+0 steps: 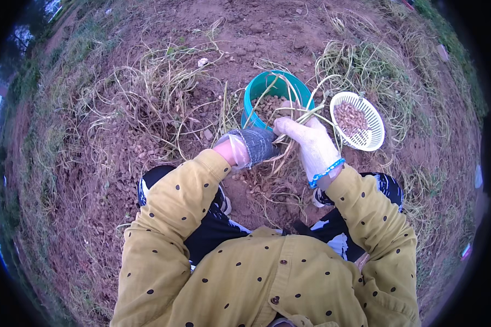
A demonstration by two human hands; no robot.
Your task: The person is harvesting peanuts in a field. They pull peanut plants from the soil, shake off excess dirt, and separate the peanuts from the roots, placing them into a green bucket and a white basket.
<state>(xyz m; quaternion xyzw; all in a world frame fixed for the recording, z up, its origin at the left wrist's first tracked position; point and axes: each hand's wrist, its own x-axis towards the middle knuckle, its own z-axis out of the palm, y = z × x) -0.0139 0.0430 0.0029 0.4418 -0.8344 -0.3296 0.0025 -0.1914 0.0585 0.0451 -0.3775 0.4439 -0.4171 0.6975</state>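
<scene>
My right hand [310, 143], in a white knit glove with a blue cuff edge, is closed around a bunch of peanut plant stems [311, 113]. My left hand [258, 145], in a dark grey glove over a clear plastic one, is at the root end of the same bunch; its fingers are hidden, so its grip cannot be told. Just beyond both hands stands a green plastic bucket [251, 92] with peanuts in their shells [270, 107] inside. To its right a white plastic basket [377, 130], tilted, holds more peanuts [351, 116].
Pulled peanut plants [155, 86] lie in a heap at the upper left, and another heap of vines [364, 69] lies behind the basket. Loose soil [249, 200] with scattered stems is between my feet. My knees flank the work on both sides.
</scene>
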